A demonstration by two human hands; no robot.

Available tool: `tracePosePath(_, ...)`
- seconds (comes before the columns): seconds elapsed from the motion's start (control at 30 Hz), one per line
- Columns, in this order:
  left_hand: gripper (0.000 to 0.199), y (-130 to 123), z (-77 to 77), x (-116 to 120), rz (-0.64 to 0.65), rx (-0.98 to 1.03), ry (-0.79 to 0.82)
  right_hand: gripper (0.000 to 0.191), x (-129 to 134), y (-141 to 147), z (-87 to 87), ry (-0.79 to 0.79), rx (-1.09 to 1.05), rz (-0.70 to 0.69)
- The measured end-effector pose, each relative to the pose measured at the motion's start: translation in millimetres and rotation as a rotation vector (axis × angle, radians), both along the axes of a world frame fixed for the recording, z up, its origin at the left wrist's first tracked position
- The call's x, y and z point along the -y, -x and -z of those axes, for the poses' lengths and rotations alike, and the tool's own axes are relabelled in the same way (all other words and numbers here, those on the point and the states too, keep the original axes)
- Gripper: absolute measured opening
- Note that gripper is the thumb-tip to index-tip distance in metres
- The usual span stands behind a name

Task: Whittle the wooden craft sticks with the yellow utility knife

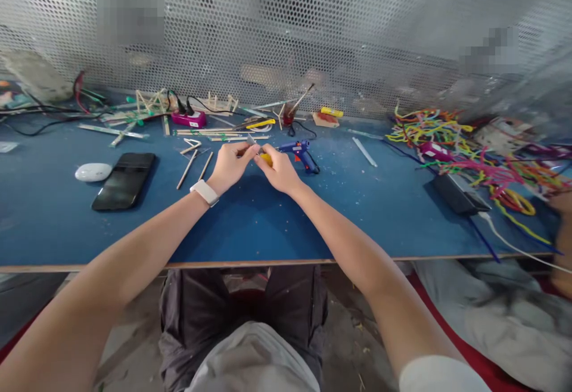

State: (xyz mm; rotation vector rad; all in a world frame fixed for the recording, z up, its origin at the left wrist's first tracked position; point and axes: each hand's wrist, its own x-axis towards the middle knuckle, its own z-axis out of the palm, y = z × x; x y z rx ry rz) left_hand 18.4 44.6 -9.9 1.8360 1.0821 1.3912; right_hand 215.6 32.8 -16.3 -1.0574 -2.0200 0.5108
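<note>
My left hand (231, 164) and my right hand (279, 168) meet above the middle of the table, both with fingers closed. A small grey flat piece (251, 139) sticks up at the fingertips of my left hand. In my right hand is a yellow object (267, 158), mostly covered by the fingers; its kind is hidden. Just beyond my right hand lies a blue glue gun (301, 152). Two thin wooden sticks (186, 169) and a small joined stick frame (191, 144) lie to the left of my left hand.
A phone (125, 181) and a white mouse (93, 172) lie at left. Along the back are a purple power strip (188, 120), sticks and cables. A glue stick (364, 152), a black box (460, 193) and tangled coloured pipe cleaners (429, 130) lie right. Perforated metal (286, 40) stands behind.
</note>
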Motion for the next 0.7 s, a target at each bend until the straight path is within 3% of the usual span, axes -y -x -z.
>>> tracePosePath(0.27, 0.052, 0.3, 2.8, -3.5, 0.097, 0.027, 0.011, 0.059, -1.7, -3.1, -1.8, 0.002, -0.029, -0.064)
tracePosePath(0.7, 0.052, -0.4, -0.8, 0.6, -0.004, 0.004, -0.009, 0.058, -2.7, 0.5, 1.2, 0.018, -0.036, -0.024)
